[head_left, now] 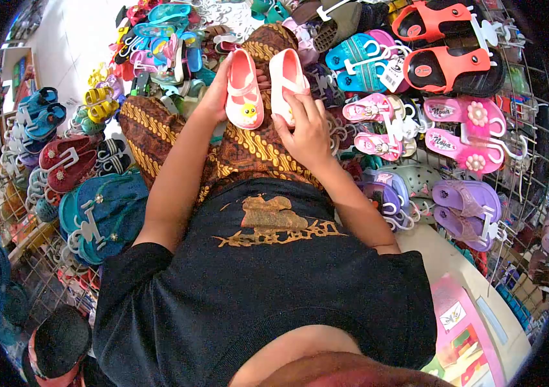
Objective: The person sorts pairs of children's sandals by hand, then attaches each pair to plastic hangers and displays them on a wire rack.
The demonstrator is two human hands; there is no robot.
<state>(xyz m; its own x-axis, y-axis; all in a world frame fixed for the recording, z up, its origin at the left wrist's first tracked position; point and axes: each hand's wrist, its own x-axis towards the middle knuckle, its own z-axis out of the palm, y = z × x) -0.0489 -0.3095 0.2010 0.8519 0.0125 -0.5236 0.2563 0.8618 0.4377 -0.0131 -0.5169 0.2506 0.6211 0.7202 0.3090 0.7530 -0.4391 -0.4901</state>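
Observation:
My left hand [213, 97] holds a small pink child's shoe [244, 93] with a yellow figure on its toe. Right beside it, my right hand [306, 129] grips the matching pink shoe [287, 77], sole side partly turned toward me. Both shoes are held over my lap, which is covered by a brown and gold batik cloth [248, 145]. I wear a black shirt with a gold print [274, 222].
Wire racks [532, 142] on both sides hang with sandals: orange and black ones [445, 48], pink flowered ones [461, 132], purple ones [465, 209], blue ones [103, 213] and red ones [68, 161]. A pile of children's shoes [164, 39] lies ahead. A pink box [461, 329] sits lower right.

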